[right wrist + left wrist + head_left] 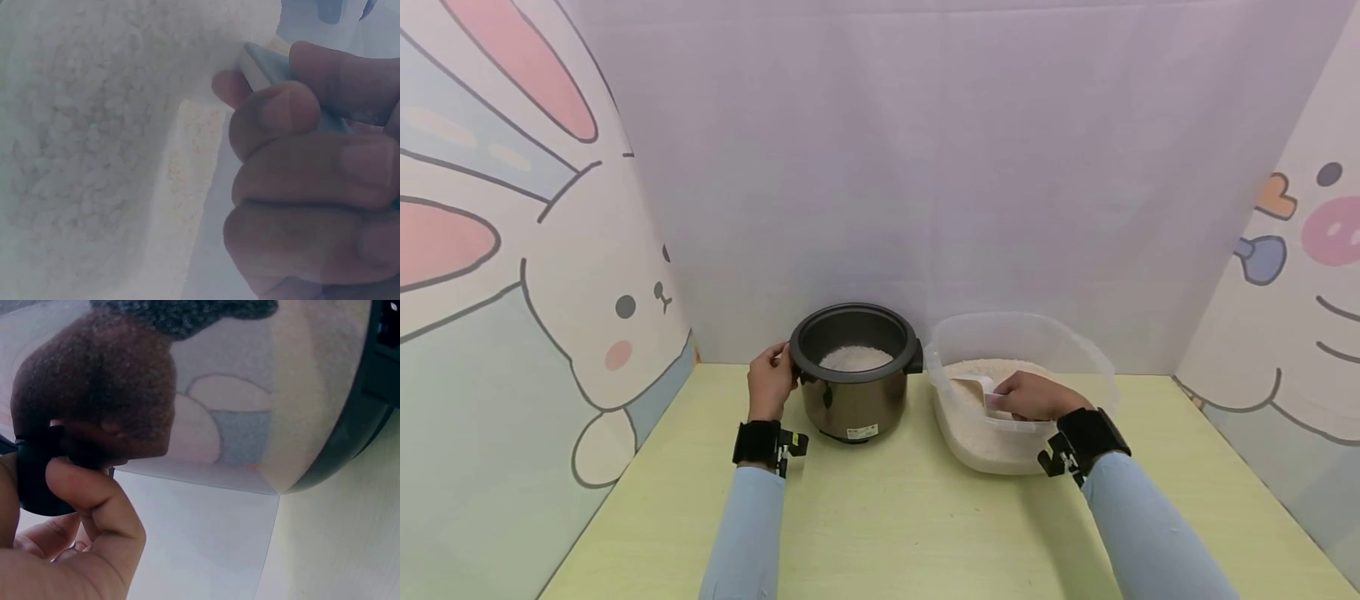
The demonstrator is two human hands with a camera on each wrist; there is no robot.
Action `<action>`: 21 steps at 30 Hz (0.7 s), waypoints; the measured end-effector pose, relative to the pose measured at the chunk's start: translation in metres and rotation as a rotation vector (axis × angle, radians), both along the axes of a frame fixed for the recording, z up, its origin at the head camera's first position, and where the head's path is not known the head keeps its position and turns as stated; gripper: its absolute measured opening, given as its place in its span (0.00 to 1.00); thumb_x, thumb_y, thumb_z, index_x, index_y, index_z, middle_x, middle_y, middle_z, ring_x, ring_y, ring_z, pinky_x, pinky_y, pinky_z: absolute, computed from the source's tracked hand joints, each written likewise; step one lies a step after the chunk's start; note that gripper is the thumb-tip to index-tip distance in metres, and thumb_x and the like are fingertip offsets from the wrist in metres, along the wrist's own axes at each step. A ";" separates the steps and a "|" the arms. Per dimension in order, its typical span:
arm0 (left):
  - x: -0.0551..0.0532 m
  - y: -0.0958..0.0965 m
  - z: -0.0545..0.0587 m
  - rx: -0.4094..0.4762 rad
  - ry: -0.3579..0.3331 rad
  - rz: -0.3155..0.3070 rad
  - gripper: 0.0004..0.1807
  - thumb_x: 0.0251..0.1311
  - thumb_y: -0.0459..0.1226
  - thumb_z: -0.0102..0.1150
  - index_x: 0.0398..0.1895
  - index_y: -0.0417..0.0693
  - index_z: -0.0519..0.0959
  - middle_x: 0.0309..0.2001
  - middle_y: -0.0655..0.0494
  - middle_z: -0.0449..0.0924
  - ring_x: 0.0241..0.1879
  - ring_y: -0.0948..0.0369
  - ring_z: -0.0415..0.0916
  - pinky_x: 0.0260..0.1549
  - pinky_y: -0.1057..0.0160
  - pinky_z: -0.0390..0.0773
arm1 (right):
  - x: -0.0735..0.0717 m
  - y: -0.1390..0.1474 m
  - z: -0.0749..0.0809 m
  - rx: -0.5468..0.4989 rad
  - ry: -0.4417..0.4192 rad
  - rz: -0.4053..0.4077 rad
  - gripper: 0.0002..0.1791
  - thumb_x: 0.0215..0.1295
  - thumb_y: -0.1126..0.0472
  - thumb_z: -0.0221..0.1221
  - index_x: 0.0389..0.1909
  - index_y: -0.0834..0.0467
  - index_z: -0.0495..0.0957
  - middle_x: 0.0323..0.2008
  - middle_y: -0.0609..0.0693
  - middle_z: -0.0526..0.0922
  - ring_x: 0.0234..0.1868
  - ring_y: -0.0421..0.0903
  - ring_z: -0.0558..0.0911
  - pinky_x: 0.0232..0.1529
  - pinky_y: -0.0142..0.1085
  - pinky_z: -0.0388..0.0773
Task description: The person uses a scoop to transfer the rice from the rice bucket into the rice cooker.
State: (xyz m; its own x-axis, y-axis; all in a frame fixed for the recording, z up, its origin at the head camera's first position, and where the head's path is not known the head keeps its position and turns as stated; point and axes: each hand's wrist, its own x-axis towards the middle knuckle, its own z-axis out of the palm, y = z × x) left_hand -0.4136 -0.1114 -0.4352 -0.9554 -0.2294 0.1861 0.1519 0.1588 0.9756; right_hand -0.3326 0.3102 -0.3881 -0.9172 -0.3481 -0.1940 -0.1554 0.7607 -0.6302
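White scoop; black-rimmed brown cooker

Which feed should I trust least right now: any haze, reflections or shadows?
Right wrist: hazy and washed out, the rice low in contrast; left wrist: the pot's glossy side mirrors the left hand and printed wall; head: clearer, with a soft shadow on the table beside the right sleeve.

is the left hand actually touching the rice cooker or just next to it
Touching. The left wrist view shows it plainly: the left hand pinches the black side handle of the rice cooker.
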 end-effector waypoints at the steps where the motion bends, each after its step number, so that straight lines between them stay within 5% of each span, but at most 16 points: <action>1: 0.000 0.000 0.000 0.000 -0.001 -0.001 0.20 0.78 0.44 0.53 0.61 0.39 0.80 0.37 0.45 0.82 0.26 0.63 0.77 0.25 0.70 0.80 | 0.000 0.000 0.000 -0.002 -0.003 0.003 0.16 0.79 0.55 0.53 0.44 0.60 0.87 0.12 0.42 0.60 0.15 0.40 0.56 0.22 0.35 0.58; 5: -0.002 0.000 -0.001 -0.006 -0.006 0.002 0.20 0.78 0.44 0.53 0.61 0.39 0.81 0.38 0.45 0.82 0.26 0.63 0.78 0.26 0.67 0.82 | 0.000 0.000 0.000 -0.046 -0.016 0.026 0.18 0.80 0.57 0.51 0.43 0.64 0.86 0.12 0.43 0.59 0.14 0.40 0.56 0.21 0.34 0.58; 10: -0.002 0.001 0.001 -0.010 -0.019 0.011 0.19 0.78 0.43 0.53 0.61 0.40 0.81 0.39 0.44 0.82 0.26 0.62 0.78 0.28 0.65 0.83 | 0.002 0.001 0.002 -0.094 -0.032 0.035 0.18 0.81 0.59 0.49 0.53 0.67 0.83 0.11 0.43 0.61 0.12 0.39 0.56 0.20 0.34 0.60; 21: -0.002 0.001 0.000 -0.008 -0.011 0.009 0.20 0.78 0.43 0.53 0.61 0.39 0.81 0.40 0.43 0.82 0.25 0.62 0.77 0.24 0.69 0.80 | 0.005 0.001 0.005 -0.149 -0.019 0.000 0.19 0.81 0.58 0.50 0.53 0.68 0.83 0.11 0.44 0.63 0.11 0.39 0.55 0.16 0.33 0.54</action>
